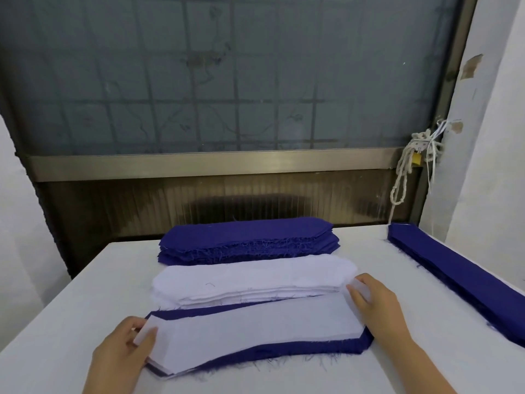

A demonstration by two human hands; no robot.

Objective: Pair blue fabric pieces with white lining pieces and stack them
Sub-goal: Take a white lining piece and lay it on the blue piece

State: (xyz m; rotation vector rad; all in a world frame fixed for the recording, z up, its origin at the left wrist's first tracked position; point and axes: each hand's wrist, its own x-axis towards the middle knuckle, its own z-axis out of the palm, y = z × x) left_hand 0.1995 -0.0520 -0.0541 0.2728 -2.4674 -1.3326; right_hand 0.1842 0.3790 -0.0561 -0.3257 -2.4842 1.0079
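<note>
A stack of blue fabric pieces (247, 240) lies at the back of the white table (71, 308). In front of it sits a stack of white lining pieces (252, 280). Nearest me, a white lining piece (255, 328) lies skewed on a blue piece (312, 351), whose edge shows along the front and right. My left hand (125, 354) pinches the lining's left end, thumb on top. My right hand (375, 302) holds its right end, fingers curled over the edge.
A long stack of blue strips (460, 280) runs along the table's right edge. A window with a metal frame (216, 163) stands behind the table. Knotted white cord (409, 166) hangs at the right by a wall.
</note>
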